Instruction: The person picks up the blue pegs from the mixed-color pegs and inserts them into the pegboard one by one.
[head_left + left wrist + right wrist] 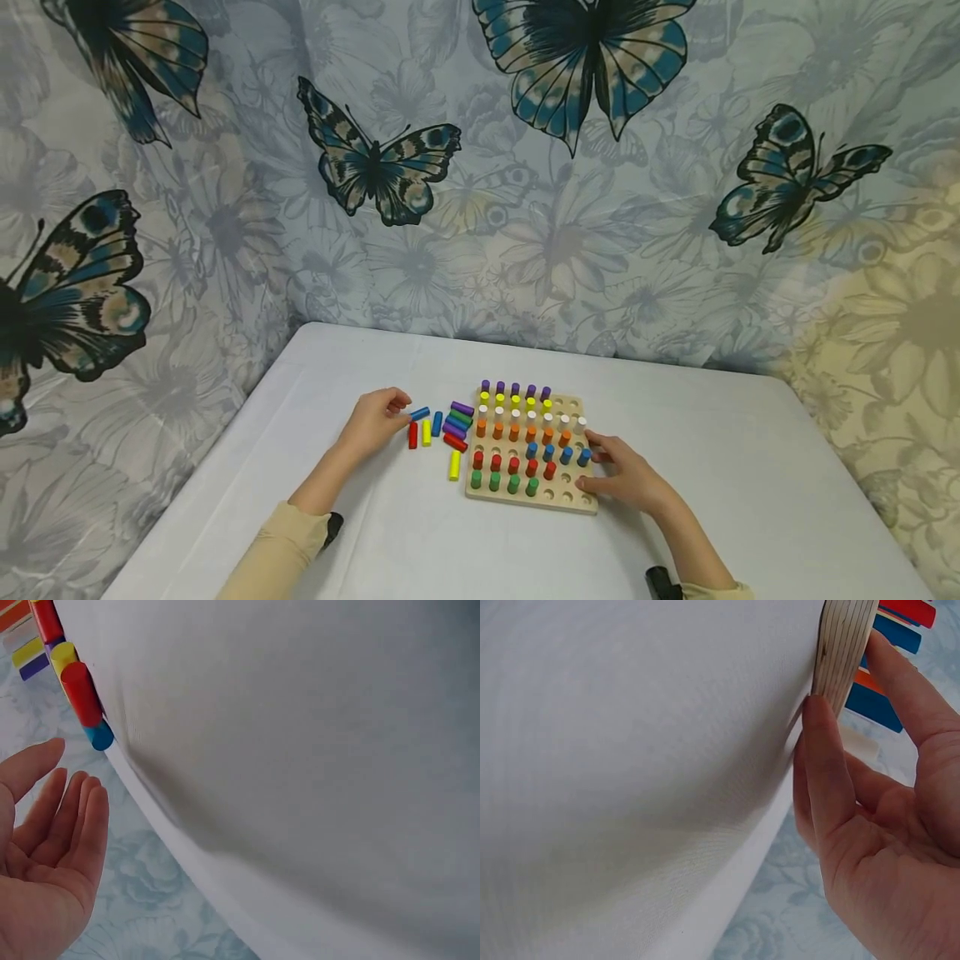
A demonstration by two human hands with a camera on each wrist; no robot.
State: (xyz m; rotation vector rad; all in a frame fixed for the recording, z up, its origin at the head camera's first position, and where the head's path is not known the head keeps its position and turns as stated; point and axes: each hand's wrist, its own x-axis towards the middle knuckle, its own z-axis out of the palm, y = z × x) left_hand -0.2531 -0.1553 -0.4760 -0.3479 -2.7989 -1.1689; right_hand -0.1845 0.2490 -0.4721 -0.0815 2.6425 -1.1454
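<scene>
A wooden pegboard (pixel 531 497) on the table carries upright rows of purple, yellow, white, orange, blue, red and green pegs. Some holes in the blue, red and green rows show bare. My right hand (pixel 626 475) holds the board by its right side. In the right wrist view its thumb is at the upper edge and a finger touches the side (pixel 844 652). To the left of the board, my left hand (pixel 377 421) hovers with loosely bent fingers beside a lying blue peg (pixel 420 413). A gap shows between those fingers and the blue peg (pixel 100 737) in the left wrist view.
Loose pegs lie between my left hand and the board: a red peg (pixel 412 435), a yellow peg (pixel 427 432), several purple, green and blue ones, and another yellow peg (pixel 454 465) nearer me. A white cloth covers the table (pixel 360 533); butterfly-patterned fabric (pixel 420 283) hangs behind it.
</scene>
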